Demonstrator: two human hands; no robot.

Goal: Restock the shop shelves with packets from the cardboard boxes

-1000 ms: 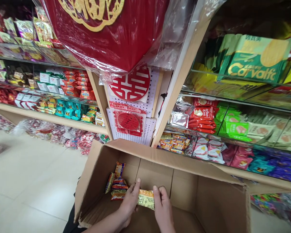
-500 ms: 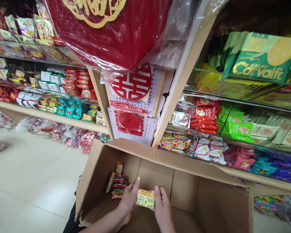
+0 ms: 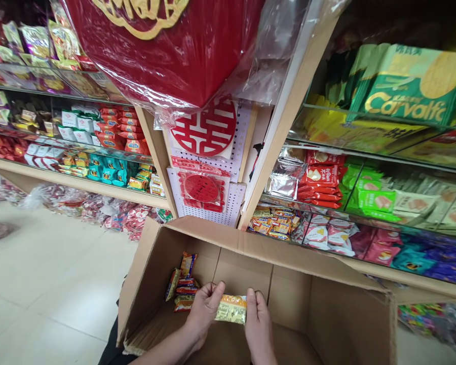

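Over the open cardboard box [image 3: 289, 294], a small yellow and orange snack packet [image 3: 231, 309] is stretched between my two hands. My left hand [image 3: 205, 309] pinches its left end, thumb on top. At the other end, my right hand [image 3: 257, 319] grips with thumb and fingers closed. Printed small text faces up on the packet. Several similar snack packets [image 3: 187, 289], with orange, blue and yellow wrapping, lie in a loose pile against the box's left wall, just beyond my left hand.
Shelves of wrapped snacks [image 3: 323, 177] rise on the right, with more shelves [image 3: 110, 132] at left. A red plastic-wrapped box [image 3: 167, 56] hangs overhead. Red paper cut-outs [image 3: 203, 129] hang on a pegboard between. Bagged goods [image 3: 95, 208] line the tiled floor [image 3: 53, 268].
My left thumb has bent inward onto the packet's end. The packet and my right hand have shifted slightly to the right, and the packet lies more level.
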